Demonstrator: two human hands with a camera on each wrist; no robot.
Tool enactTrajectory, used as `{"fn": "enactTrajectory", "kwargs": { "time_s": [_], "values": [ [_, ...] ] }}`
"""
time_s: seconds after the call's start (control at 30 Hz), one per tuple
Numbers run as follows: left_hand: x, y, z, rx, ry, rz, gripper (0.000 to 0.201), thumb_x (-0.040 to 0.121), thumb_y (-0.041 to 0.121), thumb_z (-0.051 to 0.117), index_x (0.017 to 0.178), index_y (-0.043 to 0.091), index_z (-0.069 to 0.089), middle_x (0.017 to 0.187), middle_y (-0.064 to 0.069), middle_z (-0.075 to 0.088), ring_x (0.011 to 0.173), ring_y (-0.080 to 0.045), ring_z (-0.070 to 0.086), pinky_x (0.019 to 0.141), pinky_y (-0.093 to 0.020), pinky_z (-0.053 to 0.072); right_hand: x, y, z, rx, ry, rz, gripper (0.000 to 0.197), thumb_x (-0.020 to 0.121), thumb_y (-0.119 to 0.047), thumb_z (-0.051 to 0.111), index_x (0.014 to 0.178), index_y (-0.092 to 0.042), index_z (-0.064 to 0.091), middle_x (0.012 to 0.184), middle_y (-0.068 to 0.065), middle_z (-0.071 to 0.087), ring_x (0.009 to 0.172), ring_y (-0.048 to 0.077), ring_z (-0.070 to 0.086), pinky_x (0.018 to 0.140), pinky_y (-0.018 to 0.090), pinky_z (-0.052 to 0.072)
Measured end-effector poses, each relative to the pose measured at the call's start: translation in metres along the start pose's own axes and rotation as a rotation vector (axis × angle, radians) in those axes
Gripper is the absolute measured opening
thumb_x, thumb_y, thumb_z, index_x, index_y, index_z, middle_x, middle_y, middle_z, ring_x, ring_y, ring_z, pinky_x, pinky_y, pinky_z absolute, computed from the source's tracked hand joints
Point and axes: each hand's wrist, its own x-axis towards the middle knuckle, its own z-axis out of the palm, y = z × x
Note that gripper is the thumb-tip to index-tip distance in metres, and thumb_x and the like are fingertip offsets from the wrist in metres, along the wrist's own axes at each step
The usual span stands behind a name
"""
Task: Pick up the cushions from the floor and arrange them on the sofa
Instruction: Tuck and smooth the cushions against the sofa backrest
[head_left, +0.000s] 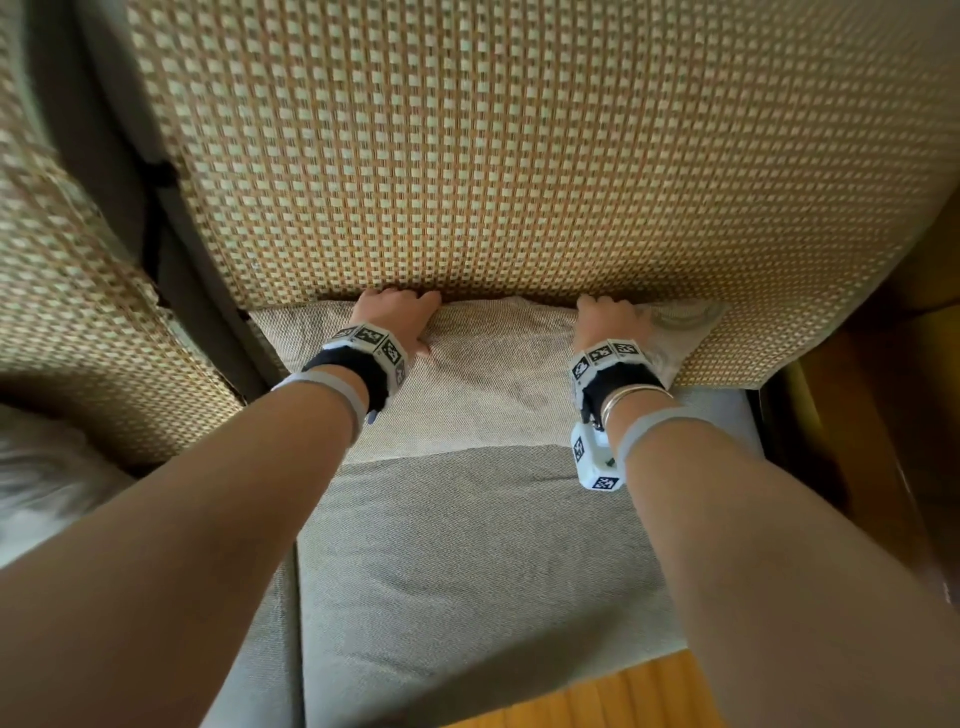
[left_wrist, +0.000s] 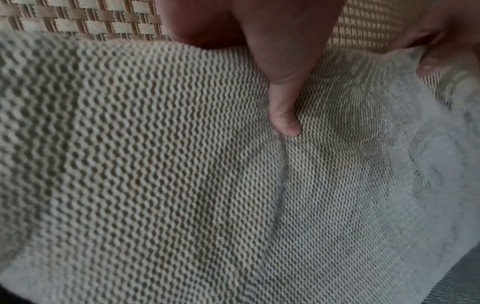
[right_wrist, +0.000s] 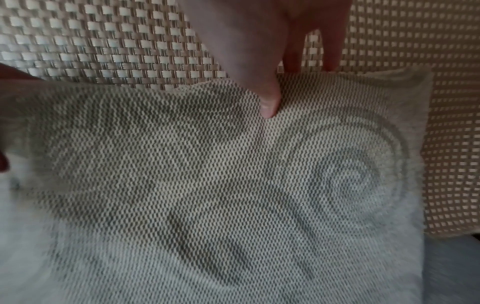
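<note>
Both the left hand (head_left: 396, 318) and right hand (head_left: 607, 318) grip the top edge of the pale mesh-weave rectangular cushion (head_left: 483, 374), which leans on the sofa's checked woven tan backrest (head_left: 519, 156). Risk, in my judgement: on release it may slump forward across the grey fabric seat (head_left: 467, 561). Orange wooden floor (head_left: 644, 691) lies below.

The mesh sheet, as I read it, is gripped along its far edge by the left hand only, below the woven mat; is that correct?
Not quite: both hands grip it. The head view shows the left hand and the right hand each holding the mesh sheet's far edge, below the woven mat.
</note>
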Motion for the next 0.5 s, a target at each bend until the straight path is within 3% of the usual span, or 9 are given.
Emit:
{"fn": "enactTrajectory", "kwargs": {
  "time_s": [0.07, 0.13, 0.23, 0.37, 0.5],
  "values": [
    [-0.003, -0.001, 0.002, -0.029, 0.047, 0.004, 0.074, 0.078, 0.041, 0.069, 0.140, 0.028, 0.033, 0.132, -0.007, 0.052, 0.125, -0.030, 0.048, 0.107, -0.045, 0.036, -0.003, -0.003, 0.009, 0.060, 0.183, 0.000, 0.030, 0.087, -0.006, 0.050, 0.115, -0.009, 0.059, 0.116, 0.016, 0.061, 0.113, 0.036, 0.054, 0.103, 0.053, 0.037],
    [-0.007, 0.000, 0.004, -0.056, 0.094, 0.019, 0.078, 0.078, 0.046, 0.066, 0.144, 0.032, 0.026, 0.137, -0.006, 0.047, 0.128, -0.031, 0.045, 0.110, -0.046, 0.033, -0.008, -0.006, 0.010, 0.098, 0.329, 0.015, 0.031, 0.078, -0.004, 0.064, 0.109, -0.009, 0.063, 0.112, 0.017, 0.060, 0.103, 0.037, 0.057, 0.088, 0.051, 0.048],
    [-0.013, 0.002, 0.006, -0.088, 0.147, -0.011, 0.069, 0.083, 0.055, 0.054, 0.143, 0.031, 0.029, 0.137, -0.005, 0.048, 0.129, -0.030, 0.044, 0.112, -0.045, 0.030, -0.015, -0.011, 0.009, 0.142, 0.159, 0.024, 0.042, 0.086, -0.005, 0.053, 0.126, -0.012, 0.048, 0.133, 0.014, 0.044, 0.117, 0.036, 0.045, 0.092, 0.045, 0.043],
    [-0.015, 0.003, 0.003, -0.105, 0.070, -0.105, 0.056, 0.088, 0.052, 0.047, 0.136, 0.023, 0.041, 0.137, -0.006, 0.050, 0.131, -0.031, 0.040, 0.114, -0.048, 0.025, -0.017, -0.018, 0.008, 0.231, 0.011, 0.003, 0.048, 0.089, -0.005, 0.050, 0.135, -0.013, 0.038, 0.139, 0.012, 0.039, 0.121, 0.034, 0.046, 0.093, 0.045, 0.045],
    [-0.024, 0.006, -0.005, -0.122, 0.090, -0.131, 0.054, 0.090, 0.048, 0.047, 0.137, 0.022, 0.042, 0.141, -0.006, 0.045, 0.134, -0.031, 0.036, 0.114, -0.049, 0.023, -0.026, -0.018, -0.003, 0.212, -0.019, 0.014, 0.046, 0.089, -0.007, 0.049, 0.134, -0.013, 0.040, 0.137, 0.012, 0.041, 0.119, 0.033, 0.050, 0.093, 0.045, 0.045]
  ]
}}
